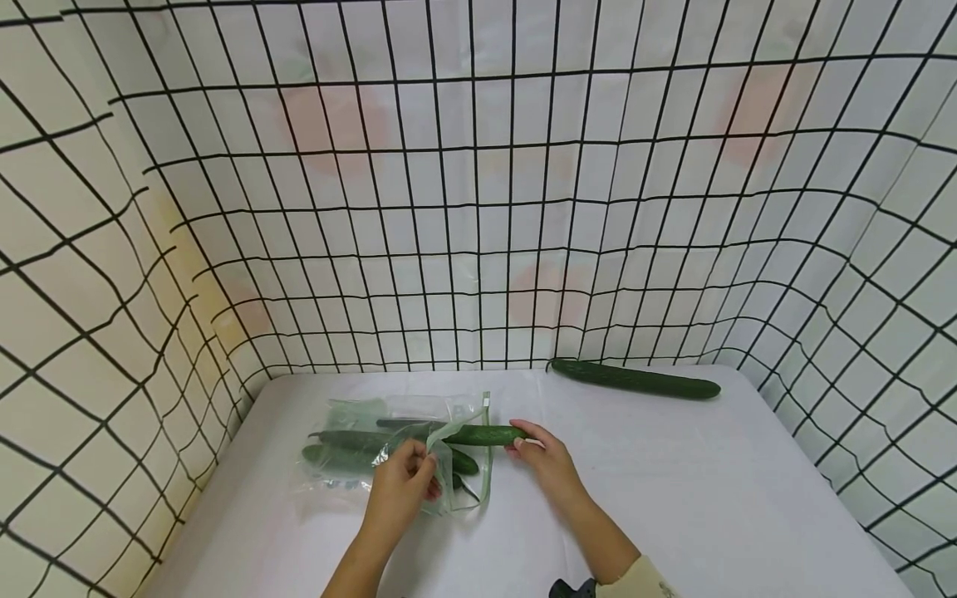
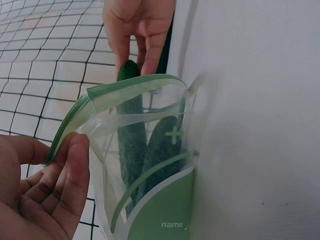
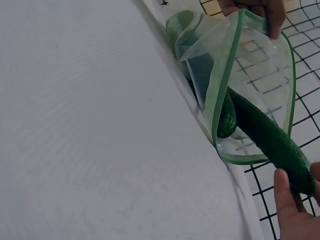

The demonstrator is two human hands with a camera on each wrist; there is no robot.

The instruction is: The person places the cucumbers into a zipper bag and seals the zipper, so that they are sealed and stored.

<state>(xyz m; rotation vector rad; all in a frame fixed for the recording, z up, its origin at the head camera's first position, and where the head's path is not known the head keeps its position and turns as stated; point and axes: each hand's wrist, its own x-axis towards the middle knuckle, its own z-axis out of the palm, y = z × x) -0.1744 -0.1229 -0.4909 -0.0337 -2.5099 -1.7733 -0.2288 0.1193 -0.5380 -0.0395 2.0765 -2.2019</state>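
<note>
A clear zip bag with green edging (image 2: 150,82) lies on the left half of the table, its mouth facing right. Inside are several cucumbers (image 1: 347,440). My left hand (image 1: 404,477) pinches the bag's upper rim between thumb and fingers and lifts it. With its fingertips my right hand (image 1: 549,461) grips the outer end of one cucumber (image 3: 277,145), which lies partly inside the bag through the open mouth. In the right wrist view another cucumber's end (image 3: 227,120) shows beside it, within the mouth.
One more cucumber (image 1: 635,379) lies at the back right of the white table (image 1: 673,498), by the grid-patterned backdrop (image 1: 478,208). That backdrop also rises on the left and right sides. A dark object (image 1: 571,589) sits at the right sleeve's cuff.
</note>
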